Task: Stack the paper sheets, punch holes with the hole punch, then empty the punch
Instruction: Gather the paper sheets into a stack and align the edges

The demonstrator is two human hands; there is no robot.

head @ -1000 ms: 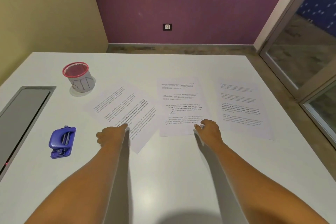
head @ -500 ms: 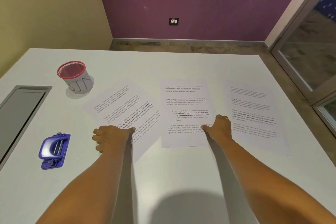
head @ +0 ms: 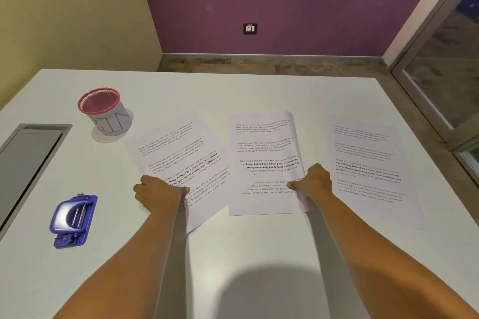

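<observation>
R hand (head: pixel 315 181) is pinching the right edge of the middle sheet (head: pixel 261 158), fingers closed on the paper; that edge is curling up off the surface (head: pixel 259 254), prob. so the sheet can be lifted and carried over to another. L hand (head: pixel 159 193) is curled in a loose fist on the near-left edge of the tilted left sheet (head: pixel 181 160); can't tell if it's actually gripping or just pressing down, but either way it's keeping that sheet from sliding.

Third sheet (head: pixel 370 166) is lying flat, well apart to the right, untouched. So stacking is only starting, w/ all three sheets separate. Hole punch (head: pixel 72 220) is sitting on the left near the person, clear of the paper, waiting for later. Red-rimmed bin (head: pixel 106 111) is standing farther back on the left, likely for emptying the punch.
</observation>
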